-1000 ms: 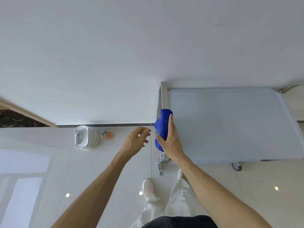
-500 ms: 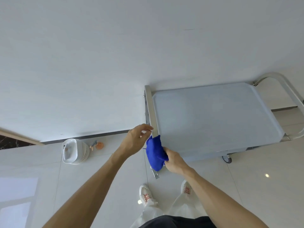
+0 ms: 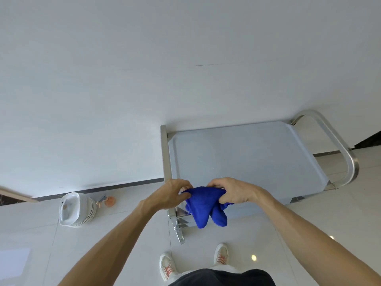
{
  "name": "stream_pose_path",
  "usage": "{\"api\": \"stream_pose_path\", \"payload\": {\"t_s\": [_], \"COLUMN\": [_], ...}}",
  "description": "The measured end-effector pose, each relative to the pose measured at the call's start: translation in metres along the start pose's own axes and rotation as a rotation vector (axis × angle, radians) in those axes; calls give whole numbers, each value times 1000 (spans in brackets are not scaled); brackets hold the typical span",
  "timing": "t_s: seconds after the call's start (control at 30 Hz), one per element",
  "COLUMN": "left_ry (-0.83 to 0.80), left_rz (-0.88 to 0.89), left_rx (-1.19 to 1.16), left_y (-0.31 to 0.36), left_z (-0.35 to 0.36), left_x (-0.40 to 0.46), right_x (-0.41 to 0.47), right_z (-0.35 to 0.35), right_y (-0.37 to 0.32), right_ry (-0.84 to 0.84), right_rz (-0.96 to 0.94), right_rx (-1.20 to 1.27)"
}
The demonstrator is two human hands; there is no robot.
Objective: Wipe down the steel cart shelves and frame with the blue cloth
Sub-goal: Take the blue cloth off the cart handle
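The blue cloth (image 3: 204, 205) hangs bunched between both hands just over the near left corner of the steel cart (image 3: 247, 162), its loose lobes drooping below the top shelf's edge; the left hand (image 3: 171, 196) pinches one upper fold with curled fingers, and the right hand (image 3: 235, 191) grips the other with fingers curled round it. It looks soft, light and limp (likely a plush microfibre), so it should fold or wad to any shape and is best held by a gathered handful, palm flat behind it when wiping; a loose corner could snag on the cart's frame. Left of the cart a stack of white dishes (image 3: 76, 209) sits on the floor by the wall, with a small orange bottle (image 3: 109, 201) just beside it, both well apart from the cloth; the cart's curved handle (image 3: 340, 149) stands at its far right end; the lower shelves lie mostly hidden under the top one.
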State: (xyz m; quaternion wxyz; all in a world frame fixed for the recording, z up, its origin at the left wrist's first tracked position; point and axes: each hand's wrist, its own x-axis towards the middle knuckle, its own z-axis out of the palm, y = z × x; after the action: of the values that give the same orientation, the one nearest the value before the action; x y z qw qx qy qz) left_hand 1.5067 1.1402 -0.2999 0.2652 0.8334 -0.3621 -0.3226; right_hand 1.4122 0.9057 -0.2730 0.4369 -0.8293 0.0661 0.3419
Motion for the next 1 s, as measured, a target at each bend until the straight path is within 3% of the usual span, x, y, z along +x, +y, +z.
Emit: {"api": "stream_pose_path", "payload": {"t_s": [0.2,0.4,0.47,0.57,0.63,1.0], "left_ry": [17,-18,69,387,495,334], "left_rz": [-134,-236,-286,-395,-396,-317], "left_rx": [-101,-159,-151,-183,-164,28], "left_y": [25,40,43,44,44,55], "left_z": [22,30,31,33,35,97], "left_x": [13,31,43,56,61,90], "right_x": [-21,-22,-12,5,11,28], "right_z": [-25,-50,-59,-70,-74,-61], "right_y": [45,71,75,80,86,162], "right_ry": [64,-12,66,364,455,349], "right_rz": [23,6,3,28,63,132], "right_rx": [63,166,136,110,72,-264]}}
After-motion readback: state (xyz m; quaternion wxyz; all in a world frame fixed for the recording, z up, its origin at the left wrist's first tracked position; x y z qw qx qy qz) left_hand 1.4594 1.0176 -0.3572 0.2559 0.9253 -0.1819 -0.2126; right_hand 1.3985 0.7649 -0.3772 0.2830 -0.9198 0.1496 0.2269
